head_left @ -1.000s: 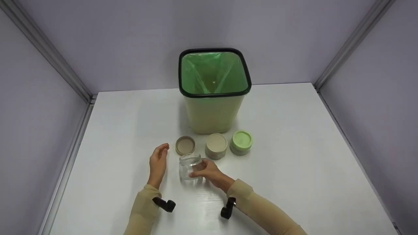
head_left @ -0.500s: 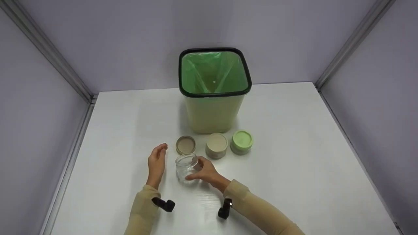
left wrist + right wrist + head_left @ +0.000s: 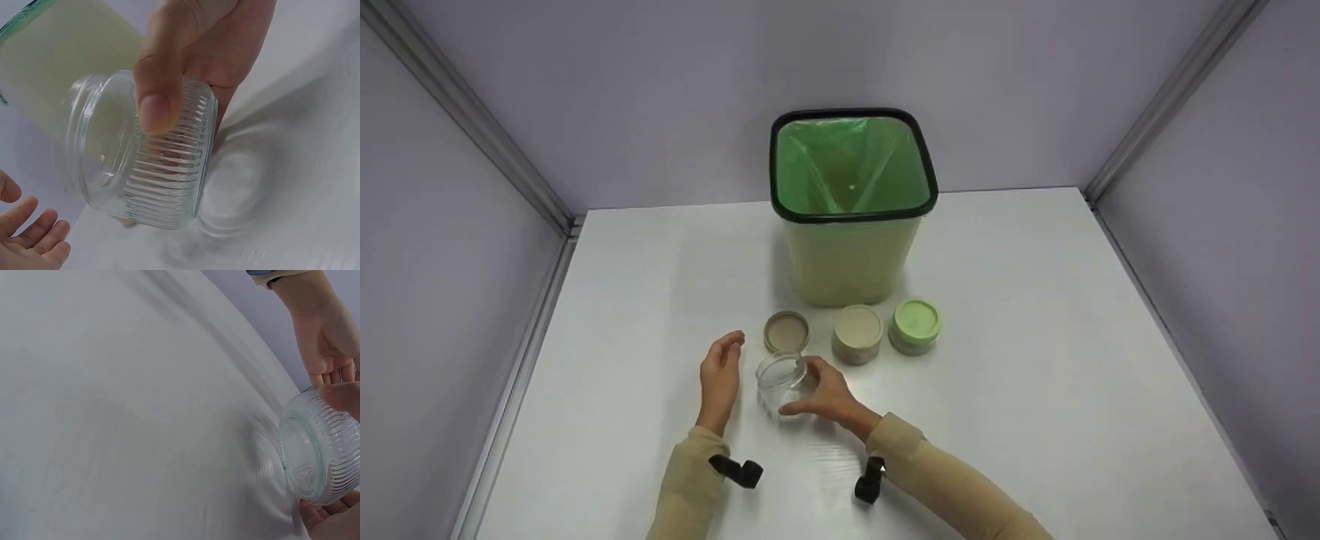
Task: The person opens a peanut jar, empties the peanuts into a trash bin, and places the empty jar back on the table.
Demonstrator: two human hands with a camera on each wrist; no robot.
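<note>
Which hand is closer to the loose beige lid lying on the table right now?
Left. The left hand is open just left of the beige lid, fingertips close but not touching. The right hand grips the glass jar, which sits tilted in front of the lid.

Lighting: bright, even, from overhead; soft faint shadows under the bin (image 3: 851, 255) and the glass jar (image 3: 781, 380). Table (image 3: 1035, 390): mild sheen. Head view sharp. Wrist views: close, jar ribs crisp, backgrounds softly blurred.
</note>
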